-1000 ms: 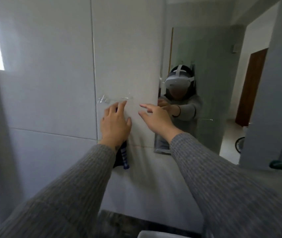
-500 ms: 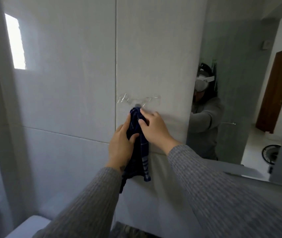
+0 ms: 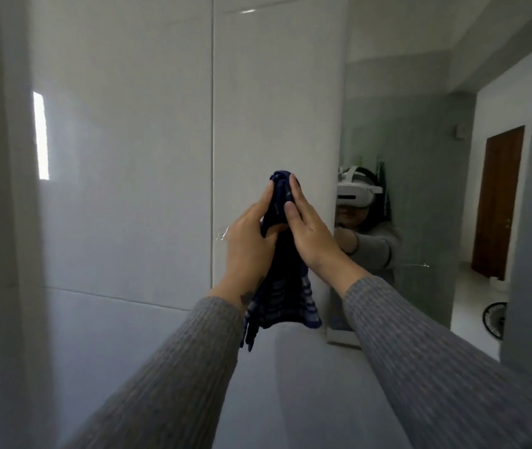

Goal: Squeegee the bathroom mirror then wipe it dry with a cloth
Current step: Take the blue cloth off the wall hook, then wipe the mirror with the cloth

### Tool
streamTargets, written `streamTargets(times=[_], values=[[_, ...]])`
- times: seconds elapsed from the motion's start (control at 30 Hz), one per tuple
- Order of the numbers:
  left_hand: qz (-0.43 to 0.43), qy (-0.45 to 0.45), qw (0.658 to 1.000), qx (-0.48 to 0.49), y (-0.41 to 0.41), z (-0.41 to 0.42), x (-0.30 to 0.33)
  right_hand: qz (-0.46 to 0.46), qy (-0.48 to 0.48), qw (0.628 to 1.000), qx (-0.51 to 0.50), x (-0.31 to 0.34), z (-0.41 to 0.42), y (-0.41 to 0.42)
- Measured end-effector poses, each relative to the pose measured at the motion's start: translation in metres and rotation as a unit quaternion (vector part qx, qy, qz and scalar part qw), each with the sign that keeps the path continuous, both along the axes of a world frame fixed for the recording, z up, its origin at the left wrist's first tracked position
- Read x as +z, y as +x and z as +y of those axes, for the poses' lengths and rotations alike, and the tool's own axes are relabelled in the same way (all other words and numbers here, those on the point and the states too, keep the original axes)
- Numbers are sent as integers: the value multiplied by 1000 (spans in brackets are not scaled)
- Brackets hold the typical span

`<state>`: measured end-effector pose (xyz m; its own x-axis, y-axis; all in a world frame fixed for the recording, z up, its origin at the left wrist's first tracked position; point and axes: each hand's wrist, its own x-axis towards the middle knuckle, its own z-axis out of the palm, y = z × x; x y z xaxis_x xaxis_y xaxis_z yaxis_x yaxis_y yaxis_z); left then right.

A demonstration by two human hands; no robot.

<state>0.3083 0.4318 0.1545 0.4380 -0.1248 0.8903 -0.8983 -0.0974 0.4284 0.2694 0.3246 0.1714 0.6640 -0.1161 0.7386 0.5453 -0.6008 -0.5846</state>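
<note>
A dark blue checked cloth hangs bunched between both my hands in front of the white tiled wall. My left hand grips it from the left, thumb wrapped over the fabric. My right hand presses against its upper right side, fingers stretched upward. The cloth's lower end dangles below my wrists. The bathroom mirror is to the right, its left edge just beyond my right hand, and it reflects a person with a white headset. No squeegee is in view.
A clear plastic hook strip sticks to the tile, mostly hidden behind my left hand. A white ledge runs under the mirror. A pale vertical frame stands at the far left. The mirror reflects a brown door and a fan.
Both hands have lifted the cloth up, above the hook strip, and it is now held between them. The view has tilted upward and shifted left.
</note>
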Motion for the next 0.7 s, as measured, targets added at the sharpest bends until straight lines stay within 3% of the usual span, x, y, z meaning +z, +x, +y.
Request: streamTargets(times=[0.1,0.4,0.6,0.7], values=[[-39,11,999,-15,-21,-19,37,-28,36,999,-3,32,-14,-27],[-107,113,986,-54,-69,-64,120,-113,22,989,-92,114,-58,-98],[-118,104,984,-79,-65,-84,151,-177,-44,963,-201,148,-84,-90],[-134,87,987,-2,-36,-90,143,-209,-104,933,-274,165,-97,-77]])
